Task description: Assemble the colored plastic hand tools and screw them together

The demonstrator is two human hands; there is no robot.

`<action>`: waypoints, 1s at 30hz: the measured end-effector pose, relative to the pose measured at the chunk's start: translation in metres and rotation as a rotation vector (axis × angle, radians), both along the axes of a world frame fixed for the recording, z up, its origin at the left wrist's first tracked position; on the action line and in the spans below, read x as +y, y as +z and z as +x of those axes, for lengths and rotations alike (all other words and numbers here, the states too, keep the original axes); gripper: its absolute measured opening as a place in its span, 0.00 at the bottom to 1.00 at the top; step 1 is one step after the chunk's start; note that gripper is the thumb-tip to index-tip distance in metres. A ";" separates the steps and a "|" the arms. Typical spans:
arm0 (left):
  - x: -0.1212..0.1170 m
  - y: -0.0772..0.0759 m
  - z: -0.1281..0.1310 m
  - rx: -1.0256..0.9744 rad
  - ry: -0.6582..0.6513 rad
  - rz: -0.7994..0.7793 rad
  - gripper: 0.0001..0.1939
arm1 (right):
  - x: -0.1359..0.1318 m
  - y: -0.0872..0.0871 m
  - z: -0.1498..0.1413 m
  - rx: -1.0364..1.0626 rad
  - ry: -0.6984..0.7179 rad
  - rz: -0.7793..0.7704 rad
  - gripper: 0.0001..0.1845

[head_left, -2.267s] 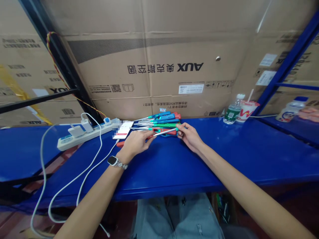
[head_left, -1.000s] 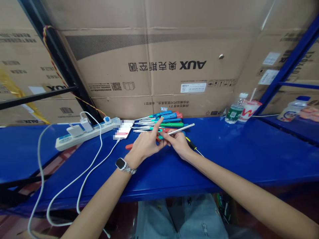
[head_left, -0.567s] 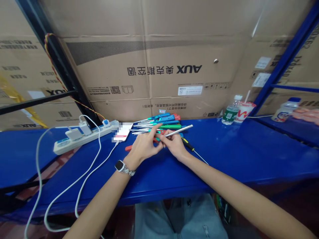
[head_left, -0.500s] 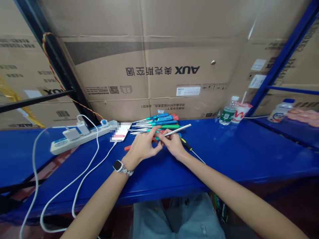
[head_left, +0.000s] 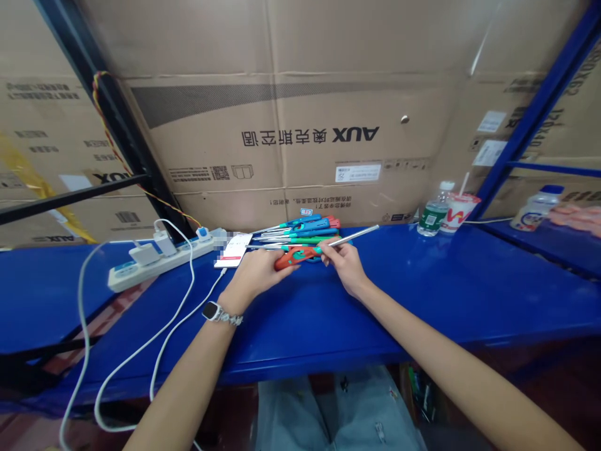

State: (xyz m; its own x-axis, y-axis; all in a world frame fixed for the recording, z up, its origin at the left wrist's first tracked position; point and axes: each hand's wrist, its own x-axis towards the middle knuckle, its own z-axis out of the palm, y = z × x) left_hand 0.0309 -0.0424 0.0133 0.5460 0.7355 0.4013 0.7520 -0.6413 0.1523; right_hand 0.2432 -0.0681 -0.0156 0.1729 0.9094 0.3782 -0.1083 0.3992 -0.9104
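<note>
A long-nosed lighter [head_left: 297, 255] with a red handle, teal parts and a silver metal tube lies across both my hands, its tube pointing right and slightly up. My left hand [head_left: 258, 272] wraps round the handle's left end. At the teal collar where the tube starts, the fingers of my right hand [head_left: 346, 263] are pinched. Just behind, a pile of similar lighters [head_left: 319, 232] with blue, green and red handles rests on the blue table [head_left: 300, 332], their metal tubes pointing left.
Left of the pile lie a phone [head_left: 235, 250] on a white cable and a power strip [head_left: 123, 275] with plugged-in chargers. A green-labelled bottle [head_left: 429, 218], a red-and-white cup [head_left: 456, 213] and a blue-capped bottle [head_left: 538, 207] stand to the right. Cardboard [head_left: 305, 100] backs the table.
My hands have moved apart, exposing more of the lighter's red handle, and its tube has shifted right. The yellow-and-black screwdriver seen earlier beside my right hand is no longer visible.
</note>
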 end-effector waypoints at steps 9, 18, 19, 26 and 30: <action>-0.001 -0.009 0.012 -0.175 -0.054 -0.220 0.11 | 0.001 0.000 -0.002 0.048 -0.005 -0.009 0.24; -0.005 -0.012 0.021 -0.341 -0.089 -0.446 0.09 | -0.009 0.002 -0.021 -0.081 0.074 0.013 0.21; -0.003 -0.012 0.018 -0.308 -0.078 -0.411 0.09 | -0.010 0.002 -0.019 -0.084 0.088 0.013 0.20; -0.009 -0.013 0.019 -0.186 -0.112 -0.219 0.14 | -0.013 -0.002 -0.021 -0.197 0.138 0.100 0.23; -0.010 -0.009 0.016 -0.230 -0.228 -0.215 0.21 | -0.013 -0.004 -0.021 -0.242 0.078 0.153 0.19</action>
State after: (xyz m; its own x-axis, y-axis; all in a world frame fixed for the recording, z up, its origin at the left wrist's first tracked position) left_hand 0.0466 -0.0528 0.0044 0.6185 0.6865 0.3823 0.5246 -0.7230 0.4496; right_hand 0.2225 -0.0809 -0.0197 -0.0078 0.8457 0.5336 0.0690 0.5328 -0.8434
